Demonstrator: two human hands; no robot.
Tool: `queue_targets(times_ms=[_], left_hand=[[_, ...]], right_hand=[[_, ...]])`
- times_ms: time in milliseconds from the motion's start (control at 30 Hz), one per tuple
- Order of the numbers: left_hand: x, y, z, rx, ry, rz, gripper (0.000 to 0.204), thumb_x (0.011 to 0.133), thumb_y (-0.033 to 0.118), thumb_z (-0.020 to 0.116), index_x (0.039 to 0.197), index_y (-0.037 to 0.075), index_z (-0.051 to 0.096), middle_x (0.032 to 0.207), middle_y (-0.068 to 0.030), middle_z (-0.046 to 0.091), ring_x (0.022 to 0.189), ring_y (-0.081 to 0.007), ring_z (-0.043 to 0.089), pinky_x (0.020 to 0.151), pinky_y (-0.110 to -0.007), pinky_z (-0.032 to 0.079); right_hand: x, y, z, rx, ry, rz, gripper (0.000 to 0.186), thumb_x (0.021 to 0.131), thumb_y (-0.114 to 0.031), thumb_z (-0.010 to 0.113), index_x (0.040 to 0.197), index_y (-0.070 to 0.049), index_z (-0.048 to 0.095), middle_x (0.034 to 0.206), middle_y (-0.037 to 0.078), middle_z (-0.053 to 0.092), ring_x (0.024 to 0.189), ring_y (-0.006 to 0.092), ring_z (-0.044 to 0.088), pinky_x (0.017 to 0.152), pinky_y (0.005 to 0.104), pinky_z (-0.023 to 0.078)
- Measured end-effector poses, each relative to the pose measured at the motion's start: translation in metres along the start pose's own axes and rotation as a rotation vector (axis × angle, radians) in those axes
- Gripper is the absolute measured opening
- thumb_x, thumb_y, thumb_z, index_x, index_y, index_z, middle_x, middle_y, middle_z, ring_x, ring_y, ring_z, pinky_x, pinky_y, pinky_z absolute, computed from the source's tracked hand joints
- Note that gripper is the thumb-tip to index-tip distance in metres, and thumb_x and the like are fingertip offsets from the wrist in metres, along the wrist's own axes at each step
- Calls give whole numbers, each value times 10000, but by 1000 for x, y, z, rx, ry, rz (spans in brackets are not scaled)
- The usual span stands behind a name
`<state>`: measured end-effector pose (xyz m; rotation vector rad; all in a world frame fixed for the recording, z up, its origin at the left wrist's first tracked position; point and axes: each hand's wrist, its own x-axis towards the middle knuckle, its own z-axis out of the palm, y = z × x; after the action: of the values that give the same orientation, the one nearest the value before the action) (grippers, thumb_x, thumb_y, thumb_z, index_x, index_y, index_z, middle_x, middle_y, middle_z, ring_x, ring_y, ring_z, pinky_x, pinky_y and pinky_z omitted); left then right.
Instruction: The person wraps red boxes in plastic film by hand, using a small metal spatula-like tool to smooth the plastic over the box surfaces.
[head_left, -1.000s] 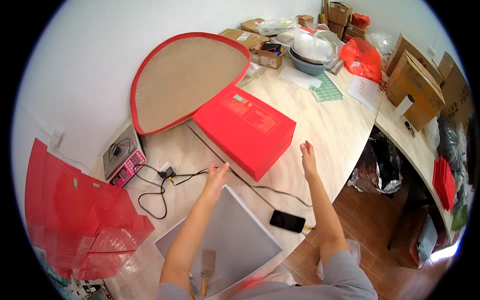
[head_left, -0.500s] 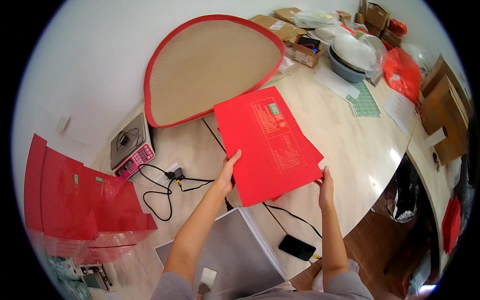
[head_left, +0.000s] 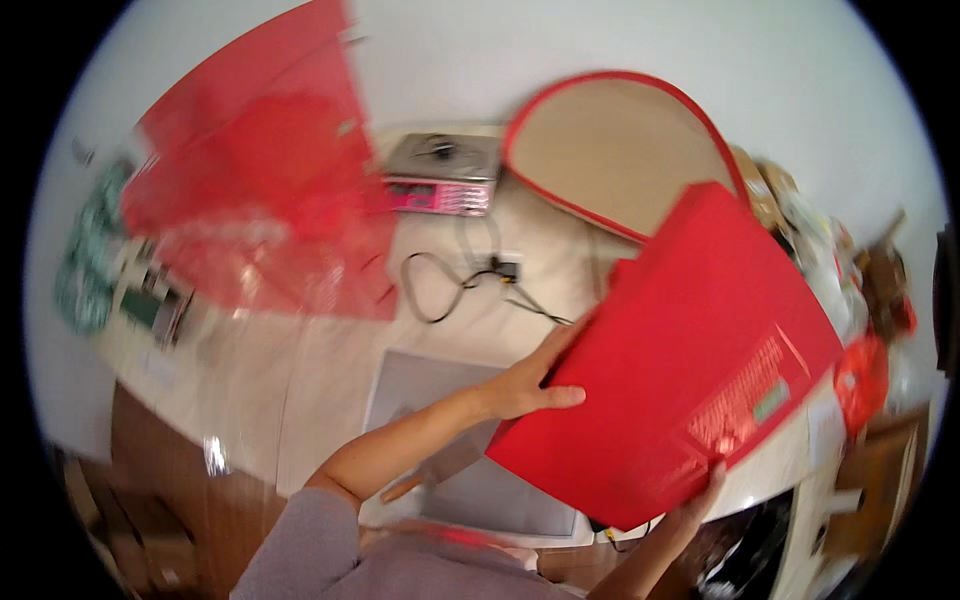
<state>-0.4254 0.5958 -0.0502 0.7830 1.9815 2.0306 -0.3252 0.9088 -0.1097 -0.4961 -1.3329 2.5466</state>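
My left hand (head_left: 535, 383) grips the left edge of some red cardboard sheets (head_left: 640, 385), its thumb lying on the top face. At their near right edge my right hand (head_left: 703, 498) is closed, with its thumb on the rim. The sheets are held tilted above the table and nearly fill the right half of the view. The top one bears gold print and a small green label (head_left: 772, 402). Part of another red sheet (head_left: 622, 272) shows at its left edge. The fingers beneath the sheets are hidden.
At the far left stands a plastic-wrapped stack of red cardboard (head_left: 260, 200), smeared by motion. A pink-fronted scale (head_left: 440, 175), a black cable (head_left: 462, 285) and a red-rimmed tan panel (head_left: 620, 140) are at the back. A grey flat board (head_left: 520, 490) lies below my left forearm.
My view has swung left, bringing the wrapped red stack and scale further in. The held sheets have turned, and their printed side now faces lower right. Both hands keep their hold.
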Motion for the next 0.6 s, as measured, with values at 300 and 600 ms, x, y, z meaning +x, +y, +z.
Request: queue_targets(times_ms=[300, 600], left_hand=[[-332, 103, -57, -465, 642, 77, 813, 982, 643, 247, 1532, 48, 171, 1559, -102, 273, 1421, -247, 272, 1175, -416, 197], [-672, 72, -51, -1050, 1078, 156, 664, 955, 474, 477, 1439, 26, 401, 1450, -150, 460, 1300, -246, 476, 1104, -427, 369]], right_hand=[[-203, 71, 115, -358, -549, -365, 1043, 623, -436, 845, 1446, -31, 350, 1421, 182, 444, 1285, 326, 450, 1040, 491, 394], [-356, 142, 335, -714, -2060, -983, 837, 661, -247, 855, 1343, -14, 431, 1325, 231, 471, 1155, 416, 503, 1009, 502, 407]])
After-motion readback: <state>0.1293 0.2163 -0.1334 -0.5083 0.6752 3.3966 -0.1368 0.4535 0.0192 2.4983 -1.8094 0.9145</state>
